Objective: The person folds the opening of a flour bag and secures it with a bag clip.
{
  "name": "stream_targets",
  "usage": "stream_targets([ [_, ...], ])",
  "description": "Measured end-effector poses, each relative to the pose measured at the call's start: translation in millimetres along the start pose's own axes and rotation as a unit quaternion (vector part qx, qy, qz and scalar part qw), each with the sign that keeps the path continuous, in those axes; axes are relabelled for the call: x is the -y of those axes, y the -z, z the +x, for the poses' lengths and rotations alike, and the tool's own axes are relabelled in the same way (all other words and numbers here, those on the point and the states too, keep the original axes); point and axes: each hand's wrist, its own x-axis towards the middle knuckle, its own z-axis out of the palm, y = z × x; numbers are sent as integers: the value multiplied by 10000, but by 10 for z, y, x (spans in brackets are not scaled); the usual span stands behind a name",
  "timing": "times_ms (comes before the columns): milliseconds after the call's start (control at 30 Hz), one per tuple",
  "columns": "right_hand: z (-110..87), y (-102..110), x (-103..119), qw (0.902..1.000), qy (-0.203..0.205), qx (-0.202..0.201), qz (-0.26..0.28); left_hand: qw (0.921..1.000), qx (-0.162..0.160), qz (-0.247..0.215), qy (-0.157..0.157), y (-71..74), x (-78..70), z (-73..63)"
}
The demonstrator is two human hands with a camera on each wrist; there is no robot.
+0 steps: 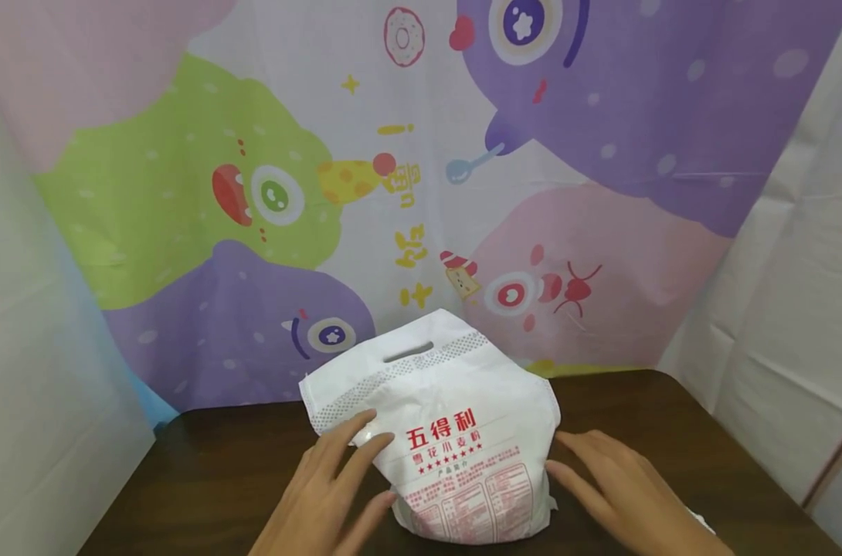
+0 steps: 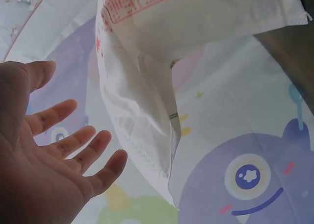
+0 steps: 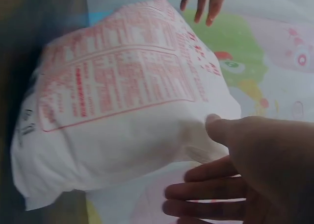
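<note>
Soft white bag with red print (image 1: 456, 432), at the head view's six o'clock on a dark wood-grained table (image 1: 233, 448); beside it, left hand (image 1: 327, 486) at eight o'clock, right hand (image 1: 619, 483) at four, fingers loosely spread, gripping nothing. Probably best to cup the bulging base evenly.

A printed backdrop (image 1: 365, 216) is hanging behind a dark wood-grain table (image 1: 205, 463) – purple, green and pink one-eyed monsters (image 1: 643, 100) are spreading across it – while pale creased sheets (image 1: 39, 309) are flanking both sides
</note>
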Motion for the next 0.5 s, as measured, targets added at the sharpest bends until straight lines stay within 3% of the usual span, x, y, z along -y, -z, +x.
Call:
stream_targets([
  [167,129,33,-15,9995,-49,304,113,9999,-112,-72,9,22,44,106],
  [500,237,24,-74,9993,28,244,295,9998,-163,-92,111,32,101,281],
])
